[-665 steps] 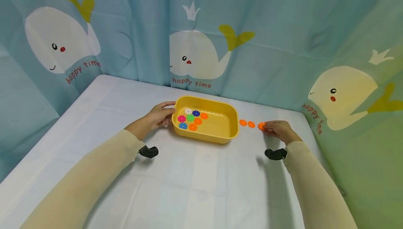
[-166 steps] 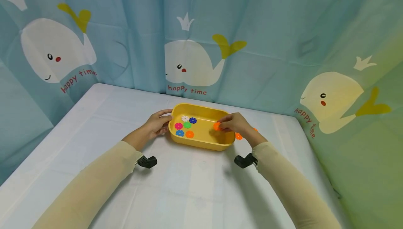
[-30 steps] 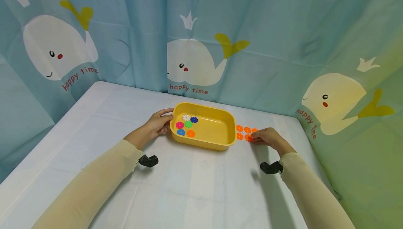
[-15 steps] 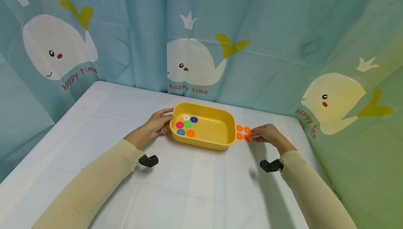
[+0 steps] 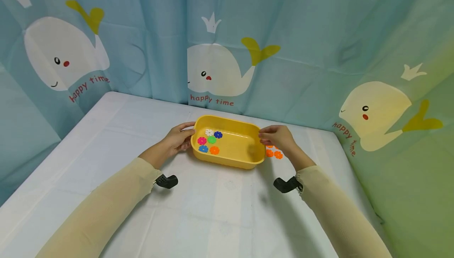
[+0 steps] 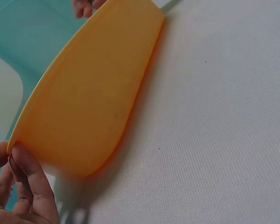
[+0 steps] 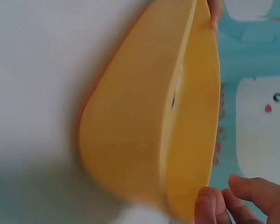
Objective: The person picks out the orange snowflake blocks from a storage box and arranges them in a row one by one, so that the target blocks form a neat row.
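Note:
A yellow plastic tub (image 5: 237,147) stands on the table with several snowflake-shaped building discs inside, in white, dark blue, pink (image 5: 201,140), green, light blue and orange (image 5: 214,150). My left hand (image 5: 176,138) grips the tub's left end, the rim pinched between thumb and fingers (image 6: 33,173) in the left wrist view. At the tub's right end, my right hand (image 5: 280,139) has its fingertips right at the rim. The right wrist view shows its thumb (image 7: 254,189) apart from the fingers, with nothing between. Several orange discs (image 5: 278,154) lie right of the tub, partly hidden by this hand.
A white cloth covers the table (image 5: 213,210). Behind and to the right hangs a curtain (image 5: 305,84) printed with whales, close to the table's back edge. A black wrist device (image 5: 167,181) sits at each cuff.
Over the longer span, orange discs went from the tub to rows on its right. In the last half second my right hand left those discs for the tub's right rim; the left stayed.

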The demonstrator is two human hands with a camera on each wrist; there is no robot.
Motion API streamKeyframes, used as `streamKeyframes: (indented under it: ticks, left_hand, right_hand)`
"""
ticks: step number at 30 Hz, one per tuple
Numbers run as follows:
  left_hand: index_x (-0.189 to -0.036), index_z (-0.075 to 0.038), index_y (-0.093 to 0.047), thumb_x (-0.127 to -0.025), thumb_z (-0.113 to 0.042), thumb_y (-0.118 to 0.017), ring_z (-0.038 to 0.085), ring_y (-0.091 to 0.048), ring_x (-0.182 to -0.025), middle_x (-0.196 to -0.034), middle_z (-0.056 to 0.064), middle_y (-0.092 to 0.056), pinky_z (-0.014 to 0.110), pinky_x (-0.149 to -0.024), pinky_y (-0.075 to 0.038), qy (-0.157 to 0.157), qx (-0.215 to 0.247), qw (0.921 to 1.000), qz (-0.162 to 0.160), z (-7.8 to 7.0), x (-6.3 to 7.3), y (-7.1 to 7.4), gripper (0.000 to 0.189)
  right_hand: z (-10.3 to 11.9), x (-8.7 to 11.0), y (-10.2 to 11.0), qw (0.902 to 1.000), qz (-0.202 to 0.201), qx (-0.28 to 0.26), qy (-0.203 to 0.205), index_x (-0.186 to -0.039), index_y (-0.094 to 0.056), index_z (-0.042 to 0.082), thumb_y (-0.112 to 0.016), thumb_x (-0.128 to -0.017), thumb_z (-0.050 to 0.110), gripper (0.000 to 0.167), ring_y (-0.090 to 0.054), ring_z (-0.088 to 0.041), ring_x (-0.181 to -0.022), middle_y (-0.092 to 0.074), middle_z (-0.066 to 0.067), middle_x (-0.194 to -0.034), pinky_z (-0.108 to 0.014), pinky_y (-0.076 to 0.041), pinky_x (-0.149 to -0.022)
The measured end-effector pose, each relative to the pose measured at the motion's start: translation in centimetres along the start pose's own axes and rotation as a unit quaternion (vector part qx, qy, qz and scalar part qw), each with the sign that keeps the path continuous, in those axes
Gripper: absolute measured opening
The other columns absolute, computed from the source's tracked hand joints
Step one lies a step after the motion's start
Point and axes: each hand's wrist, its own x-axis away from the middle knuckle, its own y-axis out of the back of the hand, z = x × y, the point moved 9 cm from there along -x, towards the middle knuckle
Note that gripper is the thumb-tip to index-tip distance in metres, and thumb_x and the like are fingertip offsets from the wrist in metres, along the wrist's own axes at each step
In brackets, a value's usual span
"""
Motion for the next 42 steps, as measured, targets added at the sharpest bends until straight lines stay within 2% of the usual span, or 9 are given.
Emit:
streamKeyframes:
  ticks: [4, 10, 19, 27, 34, 42]
  left_hand:
    - [-0.143, -0.023, -0.05, -0.1, -0.021, -0.059, 0.01, -0.05, -0.05, -0.1, 0.01, -0.064, 0.017, -0.045, -0.04, 0.003, 0.001, 1.0, -0.004, 0.2, -0.1, 0.1, 0.044]
    - [-0.143, -0.024, -0.049, -0.1, -0.022, -0.059, 0.01, -0.051, -0.051, -0.104, 0.011, -0.064, 0.017, -0.045, -0.041, 0.003, -0.001, 1.0, -0.005, 0.3, -0.2, 0.1, 0.044]
    - [-0.143, -0.023, -0.049, -0.1, -0.022, -0.058, 0.009, -0.05, -0.05, -0.106, 0.011, -0.065, 0.017, -0.044, -0.04, 0.001, 0.002, 1.0, -0.001, 0.1, -0.3, 0.2, 0.044]
    - [-0.144, -0.023, -0.048, -0.101, -0.021, -0.057, 0.009, -0.049, -0.05, -0.104, 0.01, -0.065, 0.017, -0.044, -0.038, -0.001, 0.004, 1.0, 0.005, 0.1, -0.2, 0.1, 0.044]
    - [-0.143, -0.023, -0.049, -0.1, -0.022, -0.059, 0.01, -0.049, -0.049, -0.087, 0.007, -0.064, 0.017, -0.044, -0.039, 0.001, 0.006, 1.0, 0.005, 0.3, -0.3, 0.1, 0.044]
    - [-0.143, -0.023, -0.05, -0.1, -0.022, -0.059, 0.01, -0.05, -0.049, -0.087, 0.006, -0.064, 0.017, -0.044, -0.039, 0.002, 0.008, 1.0, 0.005, 0.3, -0.3, 0.1, 0.044]
  right_hand:
    - [0.7, -0.5, -2.7, 0.9995, 0.022, -0.022, -0.005, -0.123, -0.062, -0.01, -0.067, -0.093, 0.01, 0.036, -0.071, -0.011, -0.076, -0.07, -0.018, -0.109, -0.028, -0.058, -0.079]
    - [1.4, -0.8, -6.6, 0.998, 0.053, -0.031, -0.01, -0.122, -0.064, -0.009, -0.068, -0.093, 0.01, 0.036, -0.073, -0.024, -0.088, -0.069, -0.021, -0.114, -0.037, -0.056, -0.086]
    - [1.8, -1.2, -10.9, 0.9955, 0.093, -0.012, -0.015, -0.114, -0.071, -0.003, -0.072, -0.09, 0.012, 0.029, -0.072, -0.023, -0.085, -0.073, -0.015, -0.101, -0.037, -0.057, -0.088]
    - [1.7, -1.9, -12.9, 0.9946, 0.102, 0.001, -0.019, -0.112, -0.072, -0.002, -0.074, -0.089, 0.013, 0.027, -0.069, -0.017, -0.076, -0.074, -0.013, -0.097, -0.03, -0.058, -0.081]
    - [1.2, -2.1, -13.7, 0.9957, 0.087, 0.028, -0.015, -0.104, -0.074, 0.0, -0.075, -0.087, 0.012, 0.02, -0.065, -0.016, -0.069, -0.073, -0.01, -0.091, -0.024, -0.058, -0.07]
    - [1.7, -2.0, -14.3, 0.9963, 0.058, 0.063, 0.014, -0.098, -0.075, 0.0, -0.078, -0.084, 0.012, 0.018, -0.061, -0.013, -0.061, -0.071, -0.01, -0.084, -0.018, -0.053, -0.06]
